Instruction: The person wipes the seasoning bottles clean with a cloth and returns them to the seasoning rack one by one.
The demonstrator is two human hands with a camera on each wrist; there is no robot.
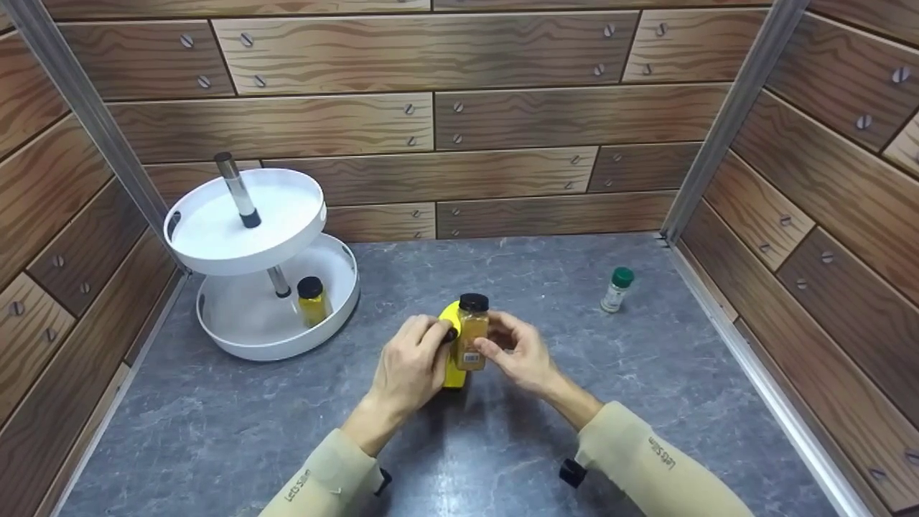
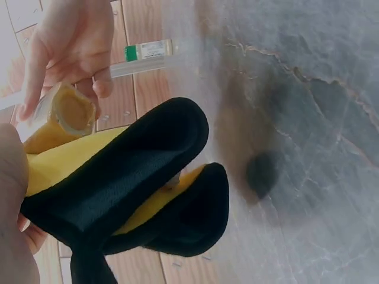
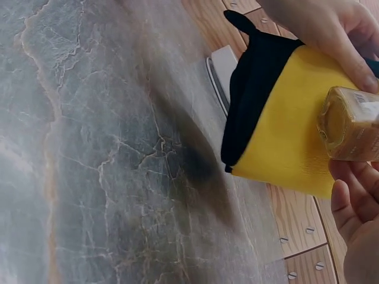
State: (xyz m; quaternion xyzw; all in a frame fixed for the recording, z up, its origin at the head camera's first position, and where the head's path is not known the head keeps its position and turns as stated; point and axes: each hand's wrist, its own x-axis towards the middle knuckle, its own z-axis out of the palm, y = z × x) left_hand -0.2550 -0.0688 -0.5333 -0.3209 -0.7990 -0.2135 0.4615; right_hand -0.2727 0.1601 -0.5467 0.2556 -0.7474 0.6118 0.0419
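Observation:
In the head view, my left hand (image 1: pixel 408 360) grips a yellow cloth piece with black trim (image 1: pixel 454 375), held above the grey table. The left wrist view shows its thick, folded black edges and a hanging black tab. Beside it, my right hand (image 1: pixel 525 353) holds an upright spice jar (image 1: pixel 472 345) with a black lid and orange-brown contents, thumb in front. The jar's base (image 3: pixel 336 121) hangs in front of the yellow cloth (image 3: pixel 287 127) in the right wrist view. Whether the jar touches the cloth I cannot tell.
A white two-tier stand (image 1: pixel 215 346) is at the back left. On its lower tier stands a yellow spice jar (image 1: pixel 313 310) with a black lid. A green-lidded jar (image 1: pixel 615 293) stands at the right. Wood-patterned walls (image 1: pixel 502 165) enclose the grey table (image 1: pixel 215 431).

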